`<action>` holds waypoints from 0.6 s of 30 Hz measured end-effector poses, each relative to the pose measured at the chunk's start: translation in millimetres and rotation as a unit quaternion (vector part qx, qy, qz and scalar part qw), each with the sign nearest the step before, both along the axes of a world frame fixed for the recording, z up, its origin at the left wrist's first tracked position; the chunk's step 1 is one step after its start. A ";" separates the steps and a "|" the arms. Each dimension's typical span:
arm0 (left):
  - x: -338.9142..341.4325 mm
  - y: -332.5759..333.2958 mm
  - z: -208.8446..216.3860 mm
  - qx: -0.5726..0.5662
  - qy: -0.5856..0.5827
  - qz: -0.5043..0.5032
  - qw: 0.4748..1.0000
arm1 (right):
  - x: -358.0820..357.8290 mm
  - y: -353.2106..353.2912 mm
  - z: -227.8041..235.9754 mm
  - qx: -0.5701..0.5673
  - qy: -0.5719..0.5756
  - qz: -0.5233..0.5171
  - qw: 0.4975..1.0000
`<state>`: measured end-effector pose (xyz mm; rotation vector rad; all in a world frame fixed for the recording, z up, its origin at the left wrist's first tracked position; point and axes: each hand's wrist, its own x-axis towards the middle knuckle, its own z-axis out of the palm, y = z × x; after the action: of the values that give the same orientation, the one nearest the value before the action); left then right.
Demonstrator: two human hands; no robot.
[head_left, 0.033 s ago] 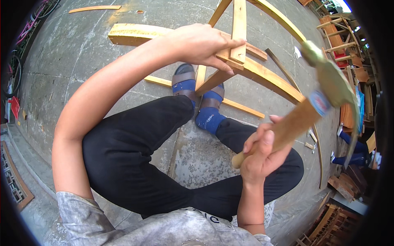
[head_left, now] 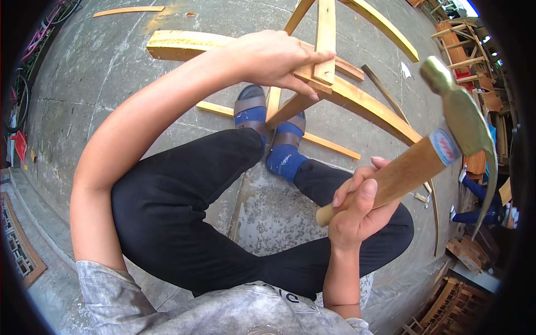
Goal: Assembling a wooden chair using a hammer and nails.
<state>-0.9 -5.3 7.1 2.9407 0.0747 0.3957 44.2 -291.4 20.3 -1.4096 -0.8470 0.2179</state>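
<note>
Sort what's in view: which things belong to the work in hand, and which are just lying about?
In the work:
hammer, gripped in the right hand
wooden frame, with the left hand on it

Apparently just lying about:
thin wooden strip, upper left
red object, far left
wooden furniture, upper right

The hammer point(head_left: 416, 166) is glossy metal and smooth wood.

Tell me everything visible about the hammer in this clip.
The hammer has a brown wooden handle with a paler butt end and a white, blue and red label near the top. Its dull brassy, metallic-looking head has a rounded striking end and a long, curved claw. The right hand grips the lower handle. It slants, head toward the picture's upper right; nothing else appears to touch it.
</note>
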 end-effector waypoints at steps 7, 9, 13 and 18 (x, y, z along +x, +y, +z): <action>1.5 1.9 3.9 -0.032 0.064 0.023 0.997 | 6.5 5.0 -12.5 -0.340 -0.057 -0.015 0.939; -0.4 -0.5 -1.5 -0.016 0.009 -0.008 1.000 | 5.7 -1.8 -8.4 -0.319 -0.045 -0.023 0.946; -0.3 1.3 -3.3 -0.016 0.020 0.009 1.000 | -1.7 1.0 8.3 -0.083 0.034 -0.010 0.996; 5.9 4.9 -10.2 -0.002 -0.020 -0.008 1.000 | 2.5 9.2 -11.3 -0.087 -0.012 -0.010 0.996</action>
<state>5.0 -0.4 -3.1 2.9257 0.0472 0.4500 46.6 -282.1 8.9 -1.5864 -0.8490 0.2645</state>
